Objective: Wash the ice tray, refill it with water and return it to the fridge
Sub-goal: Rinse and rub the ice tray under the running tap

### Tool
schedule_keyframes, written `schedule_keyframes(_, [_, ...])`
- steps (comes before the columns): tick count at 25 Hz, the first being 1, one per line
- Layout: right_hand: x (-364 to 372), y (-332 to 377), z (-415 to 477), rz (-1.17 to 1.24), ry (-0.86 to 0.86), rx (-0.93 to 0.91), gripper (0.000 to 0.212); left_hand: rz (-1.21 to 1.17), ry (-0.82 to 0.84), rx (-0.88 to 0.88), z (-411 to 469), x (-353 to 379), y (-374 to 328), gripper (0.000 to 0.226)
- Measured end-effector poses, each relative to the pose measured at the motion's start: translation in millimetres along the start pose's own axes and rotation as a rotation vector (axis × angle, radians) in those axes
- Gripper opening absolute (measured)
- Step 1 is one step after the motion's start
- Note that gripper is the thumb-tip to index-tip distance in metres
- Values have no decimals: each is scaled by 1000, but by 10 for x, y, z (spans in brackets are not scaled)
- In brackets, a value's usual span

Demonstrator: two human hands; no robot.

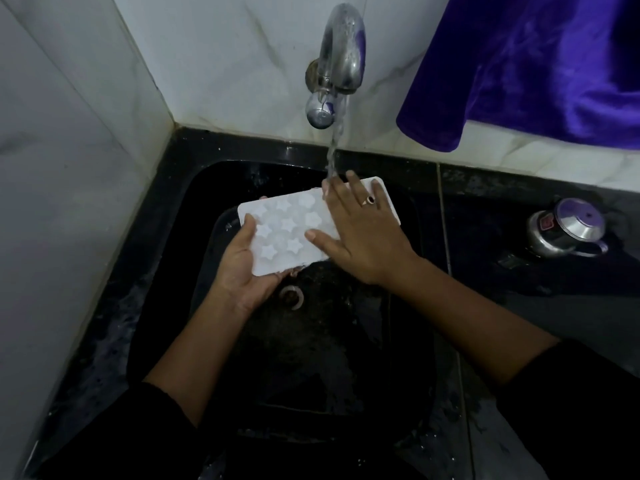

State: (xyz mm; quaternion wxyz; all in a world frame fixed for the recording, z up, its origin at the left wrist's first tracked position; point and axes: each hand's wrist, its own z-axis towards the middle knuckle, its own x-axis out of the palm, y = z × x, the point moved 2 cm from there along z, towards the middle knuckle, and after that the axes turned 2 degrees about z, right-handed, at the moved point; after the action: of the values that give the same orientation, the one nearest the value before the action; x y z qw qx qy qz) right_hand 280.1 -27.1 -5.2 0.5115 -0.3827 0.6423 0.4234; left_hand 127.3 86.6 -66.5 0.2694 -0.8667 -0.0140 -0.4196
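A white ice tray (284, 230) with star-shaped cups is held over the black sink (311, 358), under the running tap (341, 64). My left hand (242, 265) grips the tray's near-left corner, thumb on top and fingers underneath. My right hand (360, 233) lies flat on the tray's right half with fingers straight, a ring on one finger. The water stream (334, 157) falls onto my right fingertips and the tray's far edge. The tray's right end is mostly hidden by my right hand.
A metal drain ring (294, 296) shows in the sink bottom below the tray. A steel pot lid with a knob (568, 230) sits on the dark counter at right. A purple cloth (536, 64) hangs at the top right. Marble walls close in on the left and back.
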Motion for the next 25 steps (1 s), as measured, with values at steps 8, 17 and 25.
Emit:
schedule_keyframes(8, [87, 19, -59, -35, 1, -63, 93, 10, -47, 50, -75, -141, -69, 56])
schedule_keyframes(17, [206, 22, -116, -6, 2, -65, 95, -36, -138, 96, -166, -269, -120, 50])
schedule_keyframes(25, [445, 319, -320, 84, 5, -109, 98, -85, -166, 125, -144, -266, -172, 52])
